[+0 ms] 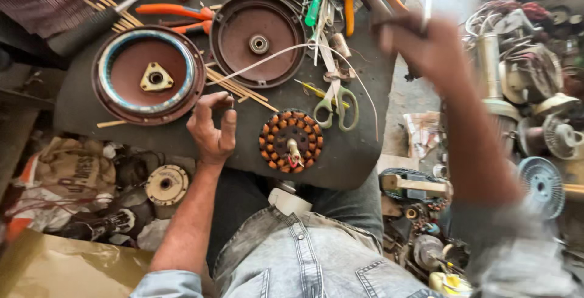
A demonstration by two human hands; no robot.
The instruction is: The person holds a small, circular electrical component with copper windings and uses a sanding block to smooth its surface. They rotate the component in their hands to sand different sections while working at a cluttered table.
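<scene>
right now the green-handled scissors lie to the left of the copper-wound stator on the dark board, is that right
Not quite. In the head view the green-handled scissors lie to the right of the copper-wound stator, slightly above it, not to the left. Both do rest on the dark board, as you said.

Two motor covers [149,76] [258,39], one stator [291,140], one scissors [336,100].

soft even daylight, wide-angle edge bending, raised right hand [426,45] motion-blurred.

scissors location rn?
Head view, centre-right of the dark work surface: green-handled scissors lie right of the copper-wound stator, below the open round motor cover.
</scene>
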